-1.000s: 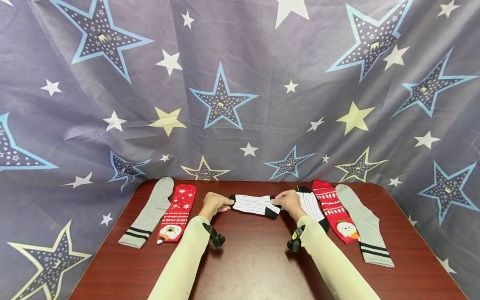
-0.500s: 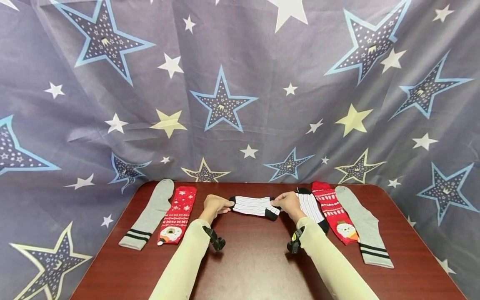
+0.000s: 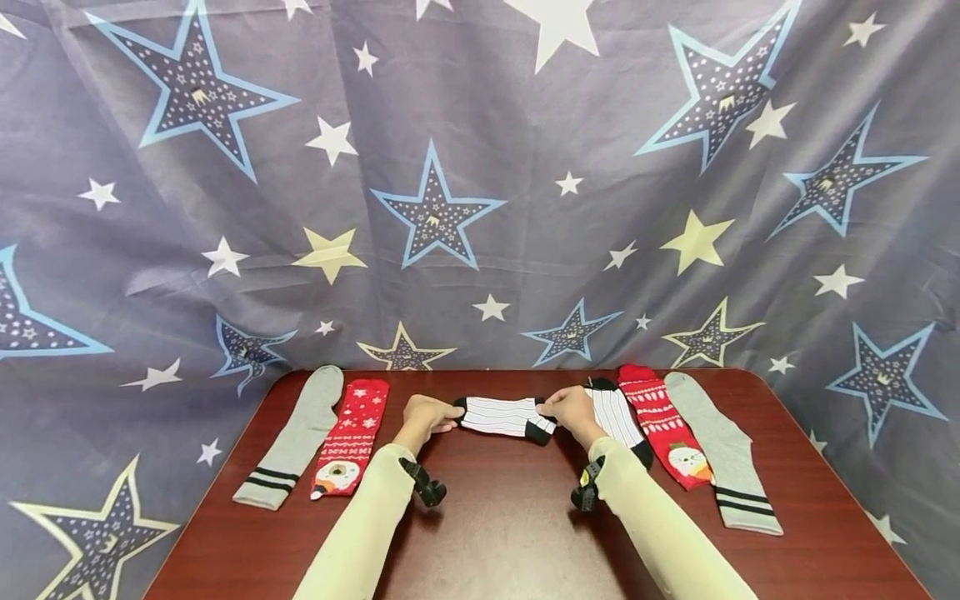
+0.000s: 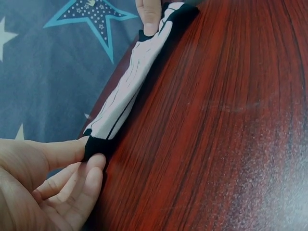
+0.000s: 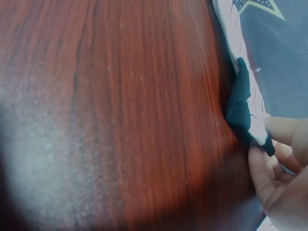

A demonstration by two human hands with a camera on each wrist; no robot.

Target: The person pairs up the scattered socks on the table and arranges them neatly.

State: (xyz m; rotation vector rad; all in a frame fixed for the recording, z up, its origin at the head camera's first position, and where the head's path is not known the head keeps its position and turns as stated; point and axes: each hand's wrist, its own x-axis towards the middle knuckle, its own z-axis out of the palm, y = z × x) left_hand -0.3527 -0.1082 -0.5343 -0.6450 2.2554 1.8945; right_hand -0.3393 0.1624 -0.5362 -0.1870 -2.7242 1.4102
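Observation:
A white sock with thin dark stripes and black ends (image 3: 498,417) stretches sideways between the two hands near the table's back. My left hand (image 3: 427,416) pinches its black left end; in the left wrist view thumb and fingers (image 4: 96,163) close on that black edge. My right hand (image 3: 573,410) pinches the other end, by the black heel patch, and in the right wrist view the sock's black and white tip (image 5: 260,137) lies between thumb and fingers. A matching striped sock (image 3: 617,417) lies just right of my right hand, partly hidden by it.
On the left of the table (image 3: 495,533) lie a grey sock (image 3: 298,437) and a red patterned sock (image 3: 352,433). On the right are another red sock (image 3: 663,421) and another grey sock (image 3: 723,450). A star-patterned cloth (image 3: 525,250) hangs behind the table.
The head view has shifted slightly, so the scene sits a little lower and further left. Both hands keep their hold on the striped sock, with no other clear movement.

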